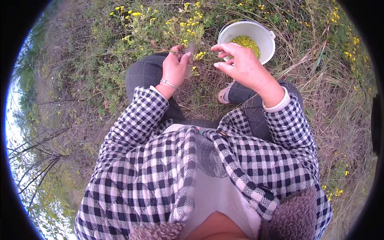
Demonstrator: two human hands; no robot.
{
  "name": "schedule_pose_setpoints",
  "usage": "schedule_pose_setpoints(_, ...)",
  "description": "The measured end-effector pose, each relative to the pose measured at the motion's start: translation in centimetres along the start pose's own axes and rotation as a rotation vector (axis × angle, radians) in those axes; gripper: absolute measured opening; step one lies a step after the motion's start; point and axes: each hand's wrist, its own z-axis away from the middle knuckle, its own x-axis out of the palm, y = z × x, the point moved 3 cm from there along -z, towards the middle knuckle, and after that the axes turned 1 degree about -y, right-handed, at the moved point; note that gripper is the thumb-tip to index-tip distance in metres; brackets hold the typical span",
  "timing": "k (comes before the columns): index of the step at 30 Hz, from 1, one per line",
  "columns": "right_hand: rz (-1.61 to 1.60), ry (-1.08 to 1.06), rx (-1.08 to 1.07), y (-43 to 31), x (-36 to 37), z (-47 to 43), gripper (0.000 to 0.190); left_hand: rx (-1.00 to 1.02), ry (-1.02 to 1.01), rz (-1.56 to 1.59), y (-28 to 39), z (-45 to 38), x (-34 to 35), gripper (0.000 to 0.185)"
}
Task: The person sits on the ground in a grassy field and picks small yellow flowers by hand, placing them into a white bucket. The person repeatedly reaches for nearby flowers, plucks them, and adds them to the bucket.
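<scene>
My left hand, with a metal bangle at the wrist, is closed around thin flower stems above my bent knee. Small yellow flower heads stick out just to the right of its fingertips. My right hand is level with these blooms, thumb and fingers apart and nothing visible between them. Behind that hand, a white plastic bucket stands in the grass. Loose yellow flower heads cover its bottom, partly hidden by the hand.
More yellow-flowering plants grow beyond my hands, and others stand at the far right. Dry grass spreads on the right. Bare branches reach in at the left. My shoe rests below the bucket.
</scene>
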Motion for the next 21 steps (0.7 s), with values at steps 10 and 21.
schedule_pose_setpoints(10,-0.33,-0.013,0.252,2.5,6.2,-1.5,0.044,0.182,-0.118,-0.261,0.1,0.6,-0.1,0.033)
schedule_pose_setpoints(21,-0.618,0.003,0.274,3.0,6.9,-1.6,0.02,0.267,-0.131,-0.199,-2.3,-0.2,0.4,0.034)
